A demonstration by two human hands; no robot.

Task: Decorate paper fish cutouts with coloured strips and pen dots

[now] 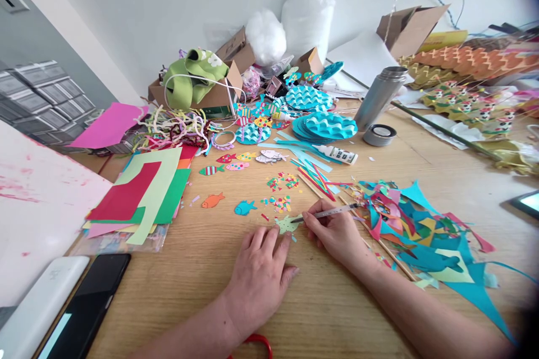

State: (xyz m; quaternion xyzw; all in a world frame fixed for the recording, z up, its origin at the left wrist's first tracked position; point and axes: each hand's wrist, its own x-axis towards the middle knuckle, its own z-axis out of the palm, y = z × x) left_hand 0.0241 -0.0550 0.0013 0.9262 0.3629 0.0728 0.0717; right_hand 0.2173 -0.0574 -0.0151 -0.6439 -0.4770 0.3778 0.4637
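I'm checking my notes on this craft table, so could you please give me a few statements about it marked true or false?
1. The right hand holds a thin tool whose tip meets the green paper fish. True.
2. The left hand lies flat on the table beside that fish. True.
3. The phone lies at the right edge. False: it lies at the lower left, next to a white device.
4. The steel flask lies on its side. False: it stands, with its cap off beside it.
5. The orange fish is under the left hand. False: it lies apart, further up the table.
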